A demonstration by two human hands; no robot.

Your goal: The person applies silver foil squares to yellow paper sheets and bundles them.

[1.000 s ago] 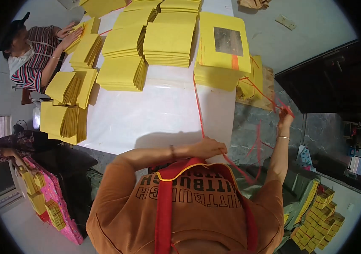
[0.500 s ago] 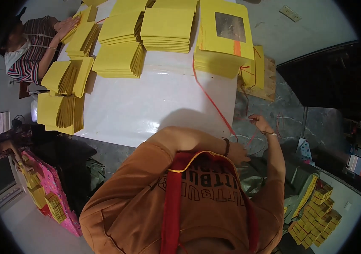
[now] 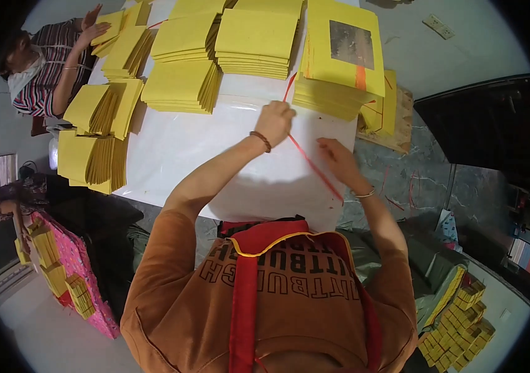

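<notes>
Head view: 1 narrow, flat red ribbon (image 3: 316, 166) on the white rectangular table (image 3: 171, 146), running diagonally from the near left corner of 1 tall, squared yellow paper stack (image 3: 333, 99) to the table's right edge; 1 grey rectangular panel (image 3: 352, 45) on that stack's top. Left of it, at least 4 lower stacks of folded yellow sheets (image 3: 181, 87); upper edge cuts some off, total not countable. 3 red ribbon scraps (image 3: 411, 189) visible on the grey marbled floor (image 3: 423, 155). 1 co-worker in a striped top (image 3: 59, 59), upper left. Left hand (image 3: 275, 119): fingers curled closed around the ribbon, just below the tall stack's corner. Right hand (image 3: 337, 156): half open, fingers bent, just beside the ribbon; can't tell if touching it or gripping anything.
</notes>
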